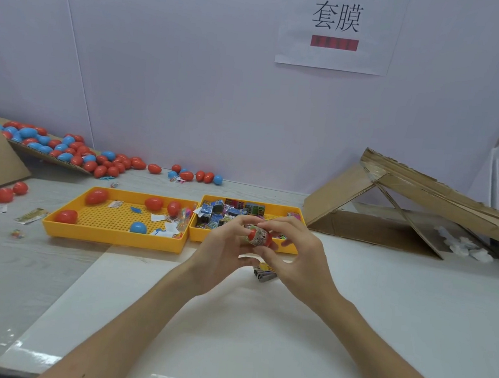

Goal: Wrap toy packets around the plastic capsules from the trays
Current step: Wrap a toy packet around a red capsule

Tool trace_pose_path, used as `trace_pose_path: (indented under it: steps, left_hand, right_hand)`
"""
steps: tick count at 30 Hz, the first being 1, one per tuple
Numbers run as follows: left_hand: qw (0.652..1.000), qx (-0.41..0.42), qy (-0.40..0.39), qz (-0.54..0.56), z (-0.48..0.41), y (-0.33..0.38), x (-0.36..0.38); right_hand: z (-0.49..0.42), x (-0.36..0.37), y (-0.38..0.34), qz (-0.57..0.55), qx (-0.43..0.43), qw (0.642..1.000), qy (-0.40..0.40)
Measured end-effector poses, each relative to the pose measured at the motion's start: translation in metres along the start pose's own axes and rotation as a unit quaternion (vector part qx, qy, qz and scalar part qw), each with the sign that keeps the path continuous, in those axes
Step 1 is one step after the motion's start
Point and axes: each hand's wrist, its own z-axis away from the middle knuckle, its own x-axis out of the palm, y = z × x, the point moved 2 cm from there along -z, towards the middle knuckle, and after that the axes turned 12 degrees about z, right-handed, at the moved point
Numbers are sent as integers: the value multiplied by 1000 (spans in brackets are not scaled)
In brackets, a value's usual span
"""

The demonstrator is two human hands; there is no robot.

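Both hands are up together over the tabletop, just in front of the right yellow tray. The left hand and right hand meet on one red capsule. The fingers of each hand are curled round it, gripping it from either side. A printed toy packet sits round the capsule's middle, with one red end showing bare. The right tray, at 12 o'clock from the hands, is filled with loose packets, partly hidden by the hands. The left yellow tray, at 9 o'clock, holds four red capsules, one blue capsule, paper scraps and small toy bits. One small dark packet lies on the tabletop at 6 o'clock, directly under the hands. At 10 o'clock a heap of red and blue capsules spills down a cardboard slope by the wall. Folded cardboard stands at 2 o'clock. A paper sign is on the wall at 12 o'clock.
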Motion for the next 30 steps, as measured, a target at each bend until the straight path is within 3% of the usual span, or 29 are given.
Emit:
trace_pose_path:
  steps: [7, 19, 22, 26, 30]
  left_hand:
    - [999, -11, -12, 40, -1, -1, 1]
    - [999, -5, -27, 32, 0, -1, 4]
    - [1000, 7, -29, -3, 1, 0, 6]
    - [999, 11, -33, -12, 2, -1, 9]
    - [999, 16, -37, 0, 2, -1, 10]
  right_hand:
    - [-1, 3, 0, -95, 82, 992, -18]
    - [-1, 1, 1, -144, 110, 983, -35]
    - [-2, -2, 2, -209, 159, 964, -52]
    - [-4, 0, 4, -217, 211, 952, -55]
    - [-4, 3, 6, -298, 274, 910, -86]
